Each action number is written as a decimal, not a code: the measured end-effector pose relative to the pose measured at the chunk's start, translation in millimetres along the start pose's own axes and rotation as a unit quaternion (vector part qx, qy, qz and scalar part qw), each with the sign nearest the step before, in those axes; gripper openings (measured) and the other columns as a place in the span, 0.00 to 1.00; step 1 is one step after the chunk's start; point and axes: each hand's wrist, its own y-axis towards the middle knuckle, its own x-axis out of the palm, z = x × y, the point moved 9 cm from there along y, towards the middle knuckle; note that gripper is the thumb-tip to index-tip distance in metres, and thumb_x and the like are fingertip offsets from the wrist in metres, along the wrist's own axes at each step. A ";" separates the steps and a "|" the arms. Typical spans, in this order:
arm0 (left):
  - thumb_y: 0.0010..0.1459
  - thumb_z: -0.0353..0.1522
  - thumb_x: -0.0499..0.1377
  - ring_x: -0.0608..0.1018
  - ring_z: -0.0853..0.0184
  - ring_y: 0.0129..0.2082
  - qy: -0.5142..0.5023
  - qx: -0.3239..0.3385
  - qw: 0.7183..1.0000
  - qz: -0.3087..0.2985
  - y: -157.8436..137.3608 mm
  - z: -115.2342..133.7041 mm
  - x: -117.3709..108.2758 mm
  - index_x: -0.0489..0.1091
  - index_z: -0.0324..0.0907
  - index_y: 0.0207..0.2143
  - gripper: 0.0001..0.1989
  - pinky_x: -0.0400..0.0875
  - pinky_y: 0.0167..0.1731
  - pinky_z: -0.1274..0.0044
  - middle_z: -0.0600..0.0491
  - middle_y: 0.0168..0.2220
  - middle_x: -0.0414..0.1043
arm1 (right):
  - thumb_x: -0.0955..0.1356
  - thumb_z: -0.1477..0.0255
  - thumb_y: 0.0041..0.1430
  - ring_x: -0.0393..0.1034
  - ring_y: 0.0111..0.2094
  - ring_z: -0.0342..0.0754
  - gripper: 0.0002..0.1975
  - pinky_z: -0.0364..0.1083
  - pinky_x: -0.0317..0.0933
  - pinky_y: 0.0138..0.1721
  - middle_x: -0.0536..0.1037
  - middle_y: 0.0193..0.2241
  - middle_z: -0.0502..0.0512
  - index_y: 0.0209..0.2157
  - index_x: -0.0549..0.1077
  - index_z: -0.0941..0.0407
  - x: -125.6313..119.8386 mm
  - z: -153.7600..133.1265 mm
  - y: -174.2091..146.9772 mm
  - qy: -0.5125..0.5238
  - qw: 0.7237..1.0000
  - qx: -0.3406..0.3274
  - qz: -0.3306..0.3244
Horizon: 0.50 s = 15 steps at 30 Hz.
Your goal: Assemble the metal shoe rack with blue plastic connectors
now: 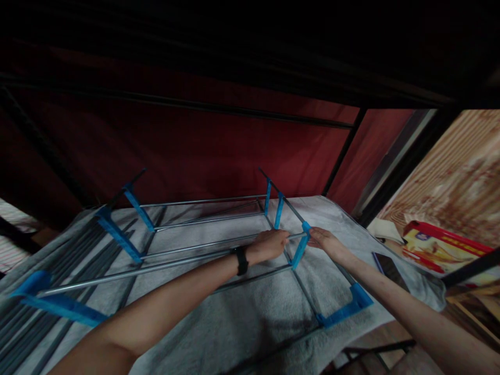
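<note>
A rack frame of thin metal tubes and blue plastic brackets lies on a light grey cloth (242, 317). My left hand (270, 246), with a dark watch on its wrist, is closed around a metal tube (156, 267) near its right end. That tube runs left toward a blue bracket (62, 302). At the tube's other end, my right hand (323, 240) pinches the top of another blue bracket (300, 251). Nearer to me on the right is a further blue bracket (347, 307). Several more brackets stand along the far part of the frame.
Loose grey tubes (58, 281) lie in a bundle on the left of the cloth. A phone (388, 268) rests at the right edge, beside a red and yellow box (445, 247). Dark metal bars and a red curtain (219, 151) close off the back.
</note>
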 end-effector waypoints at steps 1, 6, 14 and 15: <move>0.69 0.35 0.47 0.80 0.58 0.50 -0.001 0.000 1.000 0.001 -0.3 0.1 -0.1 0.74 0.45 0.46 0.16 0.71 0.45 0.72 0.48 0.48 0.79 | 0.72 0.47 0.49 0.77 0.40 0.54 0.24 0.55 0.73 0.51 0.80 0.35 0.55 0.33 0.76 0.53 -1.2 0.6 -0.3 0.002 1.000 0.005 0.008; 0.69 0.35 0.48 0.80 0.58 0.49 -0.003 0.000 1.000 0.003 1.2 -0.5 1.6 0.75 0.44 0.46 0.16 0.71 0.45 0.73 0.48 0.48 0.79 | 0.72 0.48 0.49 0.77 0.41 0.54 0.22 0.55 0.74 0.51 0.80 0.35 0.56 0.33 0.75 0.53 -1.0 1.0 -1.3 -0.004 1.000 0.014 0.015; 0.67 0.33 0.49 0.80 0.58 0.50 0.007 -0.022 1.000 0.020 -1.6 0.1 1.1 0.76 0.44 0.45 0.15 0.72 0.46 0.73 0.46 0.47 0.80 | 0.71 0.49 0.51 0.79 0.43 0.55 0.21 0.55 0.74 0.52 0.82 0.38 0.57 0.35 0.74 0.53 -3.5 6.8 -0.3 -0.017 0.999 0.019 0.035; 0.67 0.33 0.50 0.80 0.58 0.50 0.009 -0.023 0.999 0.020 -3.0 1.7 1.3 0.76 0.44 0.45 0.15 0.72 0.45 0.72 0.46 0.48 0.80 | 0.71 0.49 0.51 0.79 0.43 0.56 0.21 0.56 0.74 0.53 0.82 0.38 0.58 0.35 0.74 0.53 -4.7 9.5 -0.7 -0.022 0.999 0.022 0.030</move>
